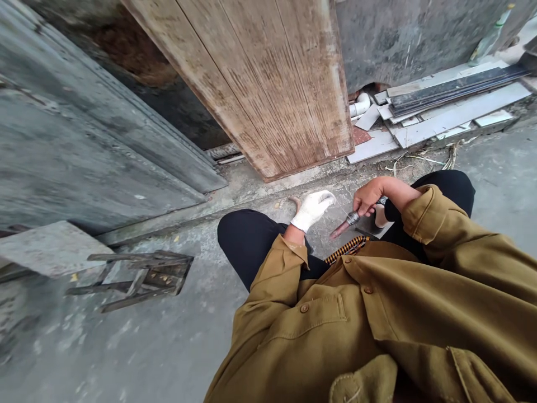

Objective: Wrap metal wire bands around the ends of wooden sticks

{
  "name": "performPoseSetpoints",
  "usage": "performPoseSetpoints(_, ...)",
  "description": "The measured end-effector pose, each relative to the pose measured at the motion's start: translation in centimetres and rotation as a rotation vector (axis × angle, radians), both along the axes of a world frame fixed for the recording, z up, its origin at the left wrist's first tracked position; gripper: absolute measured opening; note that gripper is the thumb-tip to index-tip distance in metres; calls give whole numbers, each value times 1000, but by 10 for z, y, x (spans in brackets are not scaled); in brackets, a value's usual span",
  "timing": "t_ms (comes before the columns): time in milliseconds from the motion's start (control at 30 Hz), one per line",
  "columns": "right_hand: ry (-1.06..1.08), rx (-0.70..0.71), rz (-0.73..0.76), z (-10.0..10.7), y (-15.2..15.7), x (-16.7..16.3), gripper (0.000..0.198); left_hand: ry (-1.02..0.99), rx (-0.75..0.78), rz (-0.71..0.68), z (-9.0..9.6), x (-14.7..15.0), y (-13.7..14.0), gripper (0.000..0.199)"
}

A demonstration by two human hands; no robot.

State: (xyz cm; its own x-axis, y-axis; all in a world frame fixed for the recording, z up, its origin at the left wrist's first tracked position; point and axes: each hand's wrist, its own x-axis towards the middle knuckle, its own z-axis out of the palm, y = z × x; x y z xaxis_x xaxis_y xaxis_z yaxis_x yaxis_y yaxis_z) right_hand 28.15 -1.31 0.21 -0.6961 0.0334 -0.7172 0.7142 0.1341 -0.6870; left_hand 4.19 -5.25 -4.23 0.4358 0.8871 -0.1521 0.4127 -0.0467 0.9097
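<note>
My left hand (pixel 312 211), in a white knit glove, is closed with its fingertips pinched on a thin strand of wire or thread (pixel 342 209). The strand runs across to a wooden handle (pixel 340 229), where silvery grey turns are wound around its middle (pixel 353 218). Bare and closed, my right hand (pixel 370 195) grips the handle's far end, its other end pointing down-left. What else this handle belongs to is hidden by my fingers. A curved brownish piece (pixel 295 201) shows just behind the glove; what it is I cannot tell.
An old wooden board (pixel 289 84) leans ahead against the wall. A small wooden stool (pixel 145 277) lies tipped over on the concrete at left. Tile and board strips (pixel 457 115), a white pipe (pixel 359 105) and a glass bottle (pixel 489 42) are at the right.
</note>
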Motion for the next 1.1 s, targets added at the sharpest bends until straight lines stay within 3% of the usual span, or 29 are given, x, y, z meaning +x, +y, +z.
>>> performPoseSetpoints(67,250,-95,-83,10,1,8,43,-100,-31,30,-6,2,3,23)
performPoseSetpoints(100,363,-60,-222,15,3,13,45,-153,-52,38,-9,3,3,24)
performPoseSetpoints(167,528,90,-602,22,10,24,43,-227,-103,32,-15,6,2,26)
performPoseSetpoints(233,552,260,-929,23,18,31,37,-233,-134,-11,-17,9,-1,26)
performPoseSetpoints(300,397,434,-1084,18,24,30,30,-192,-124,-79,-15,11,-6,25)
performPoseSetpoints(367,134,623,-1014,10,27,25,26,-151,-87,-145,-10,12,-11,25)
performPoseSetpoints(433,-100,805,-770,3,25,17,22,-112,-23,-190,-4,12,-13,25)
performPoseSetpoints(500,-255,822,-456,-3,20,8,17,-55,72,-191,1,9,-12,25)
performPoseSetpoints(600,-310,463,-114,-10,8,-2,13,10,186,-140,2,2,-6,22)
performPoseSetpoints(733,15,11,18,-3,-4,-5,32,-25,138,-20,-7,-2,2,22)
performPoseSetpoints(800,249,-89,-35,8,-4,1,43,-58,77,70,-15,1,5,23)
performPoseSetpoints(833,348,-63,-116,14,-2,6,46,-73,37,106,-19,3,6,24)
performPoseSetpoints(933,522,178,-590,25,8,22,43,-120,-72,107,-26,8,4,28)
performPoseSetpoints(1033,415,454,-960,23,20,30,35,-153,-62,-47,-23,10,-3,28)
performPoseSetpoints(1100,184,648,-973,17,24,27,29,-156,-30,-137,-16,11,-7,28)
